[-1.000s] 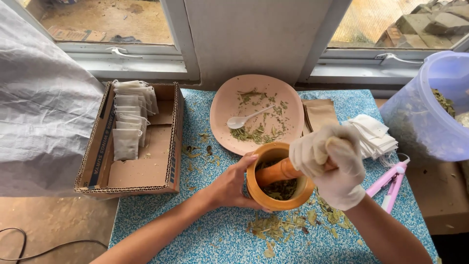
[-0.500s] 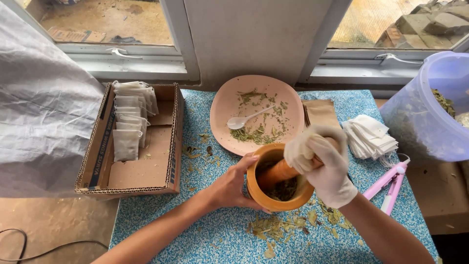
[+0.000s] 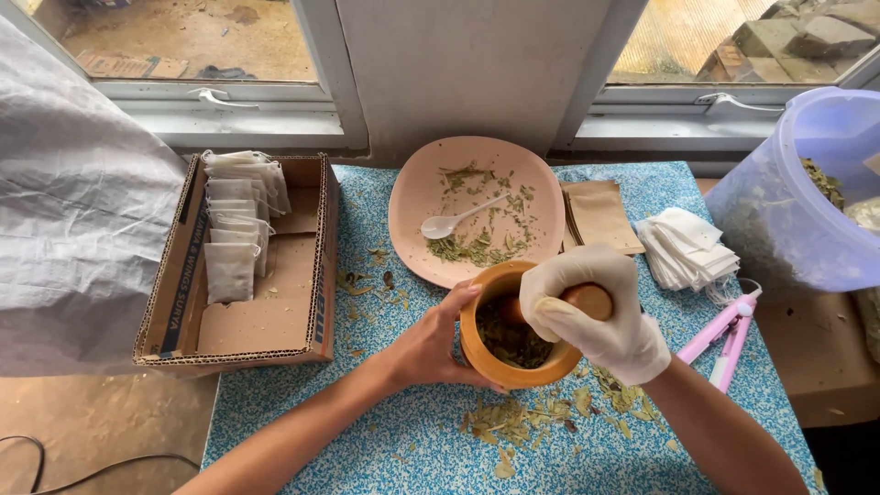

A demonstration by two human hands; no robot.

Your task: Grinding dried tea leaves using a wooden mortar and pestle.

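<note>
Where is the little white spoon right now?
In the head view, the white spoon lies on the pink plate among dried leaves, just behind the wooden mortar and between the cardboard box and brown pouches.

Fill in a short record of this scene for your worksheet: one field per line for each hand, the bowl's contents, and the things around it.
Left hand: bare, cupping the side of the wooden mortar
Right hand: white glove, grip closed on the wooden pestle
Mortar contents: dried green leaves
Behind mortar: pink plate with leaves and a white spoon
Left side: cardboard box of filled sachets
Right side: empty sachets, pink sealer, plastic tub
</note>
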